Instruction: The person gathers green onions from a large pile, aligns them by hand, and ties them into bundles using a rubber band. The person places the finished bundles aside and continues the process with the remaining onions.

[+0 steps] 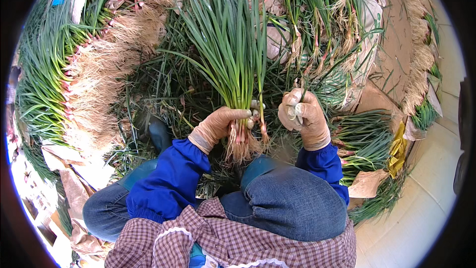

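My left hand (219, 124), in a tan glove with pale fingertips, is closed around a bunch of green onions (238, 78) with reddish bulbs. Their long leaves point away from me and their roots hang below the hand. My right hand (305, 119), gloved alike, is held to the right of the bunch with its fingers curled. A thin green strand shows at its fingertips; whether more lies inside the fist cannot be told. Loose green onions (319, 18) with yellowish roots lie beyond the right hand, on a pale sack (366, 59).
A long row of green onions (48, 78), roots inward, curves along the left. More bundles (366, 141) lie at the right, near a yellow wrapper (398, 152) and cardboard (394, 44). Leaf trimmings (167, 82) cover the ground ahead. My boots (160, 132) and bent knees are close below the hands.
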The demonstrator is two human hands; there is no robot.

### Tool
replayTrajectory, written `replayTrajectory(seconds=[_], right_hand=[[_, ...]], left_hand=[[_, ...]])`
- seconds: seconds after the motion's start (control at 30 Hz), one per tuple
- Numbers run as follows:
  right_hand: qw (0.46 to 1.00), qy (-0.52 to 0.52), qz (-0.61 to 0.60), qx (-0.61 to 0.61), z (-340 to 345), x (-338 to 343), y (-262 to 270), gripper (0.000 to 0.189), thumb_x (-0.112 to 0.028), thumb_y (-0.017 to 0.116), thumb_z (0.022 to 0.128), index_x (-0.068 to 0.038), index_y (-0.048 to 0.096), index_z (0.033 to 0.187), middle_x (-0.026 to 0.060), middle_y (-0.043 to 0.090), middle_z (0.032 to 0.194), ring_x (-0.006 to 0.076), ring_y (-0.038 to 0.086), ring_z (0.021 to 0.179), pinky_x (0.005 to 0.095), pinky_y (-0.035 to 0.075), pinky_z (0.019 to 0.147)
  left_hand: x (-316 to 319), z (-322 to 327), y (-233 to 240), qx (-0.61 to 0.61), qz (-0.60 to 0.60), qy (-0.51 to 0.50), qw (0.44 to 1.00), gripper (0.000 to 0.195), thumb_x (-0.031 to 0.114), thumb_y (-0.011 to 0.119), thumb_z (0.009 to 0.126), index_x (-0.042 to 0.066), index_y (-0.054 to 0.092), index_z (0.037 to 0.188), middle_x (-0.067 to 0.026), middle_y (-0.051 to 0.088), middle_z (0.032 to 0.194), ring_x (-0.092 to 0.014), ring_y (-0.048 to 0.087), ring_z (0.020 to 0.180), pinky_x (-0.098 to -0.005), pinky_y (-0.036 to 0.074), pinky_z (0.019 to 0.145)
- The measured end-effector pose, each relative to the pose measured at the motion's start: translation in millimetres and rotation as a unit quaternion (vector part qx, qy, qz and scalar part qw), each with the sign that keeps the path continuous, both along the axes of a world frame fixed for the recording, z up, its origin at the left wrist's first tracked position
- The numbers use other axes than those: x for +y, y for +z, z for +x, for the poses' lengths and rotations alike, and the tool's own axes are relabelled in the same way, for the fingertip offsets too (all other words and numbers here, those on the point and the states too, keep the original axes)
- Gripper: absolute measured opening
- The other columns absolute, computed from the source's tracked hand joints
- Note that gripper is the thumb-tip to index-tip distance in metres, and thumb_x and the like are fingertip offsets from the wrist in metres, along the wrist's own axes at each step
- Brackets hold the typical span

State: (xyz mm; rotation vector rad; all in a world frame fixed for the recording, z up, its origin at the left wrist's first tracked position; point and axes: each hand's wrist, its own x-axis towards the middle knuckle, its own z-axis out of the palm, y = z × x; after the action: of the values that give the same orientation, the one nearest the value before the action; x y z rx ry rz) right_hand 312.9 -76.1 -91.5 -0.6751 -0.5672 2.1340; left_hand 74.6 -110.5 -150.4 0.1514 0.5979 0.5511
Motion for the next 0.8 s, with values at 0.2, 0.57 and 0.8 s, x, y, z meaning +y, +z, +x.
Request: replayTrajectory(seconds=[0.2, 0.57, 0.8], right_hand=[[0.399, 0.174, 0.282, -0.855, 9, 42, 11, 0.033, -0.024, 0.071, 0.08, -0.002, 0.062, 0.103, 0.0166, 0.067, 0.086, 0.0312, 0.066, 0.078, 0.0402, 0.053, 0.069], [0.806, 0.179, 0.196, -0.529, -25, 12, -1, 0.016, -0.016, 0.067, 0.086, -0.001, 0.068, 0.091, 0.0103, 0.066, 0.081, 0.0203, 0.065, 0.074, 0.0301, 0.051, 0.07], [0.876, 0.174, 0.203, -0.401, -19, 6, -3, 0.016, -0.015, 0.07, 0.085, -0.001, 0.068, 0.092, 0.0074, 0.068, 0.088, 0.0161, 0.065, 0.081, 0.0278, 0.052, 0.077]], left_hand=[[-1, 9, 14, 0.012, 0.006, -0.044, 0.999, 0.044, 0.019, 0.065, 0.084, -0.005, 0.059, 0.119, -0.0157, 0.067, 0.092, -0.022, 0.068, 0.077, -0.0309, 0.056, 0.071], [-1, 4, 23, 0.126, -0.009, -0.037, 0.991, 0.022, 0.016, 0.068, 0.084, -0.002, 0.062, 0.095, -0.0109, 0.065, 0.074, -0.016, 0.06, 0.049, -0.0259, 0.051, 0.048], [-3, 1, 21, 0.107, -0.019, -0.021, 0.994, 0.02, 0.019, 0.065, 0.083, 0.002, 0.063, 0.094, -0.0065, 0.064, 0.075, -0.014, 0.06, 0.055, -0.0254, 0.052, 0.054]])
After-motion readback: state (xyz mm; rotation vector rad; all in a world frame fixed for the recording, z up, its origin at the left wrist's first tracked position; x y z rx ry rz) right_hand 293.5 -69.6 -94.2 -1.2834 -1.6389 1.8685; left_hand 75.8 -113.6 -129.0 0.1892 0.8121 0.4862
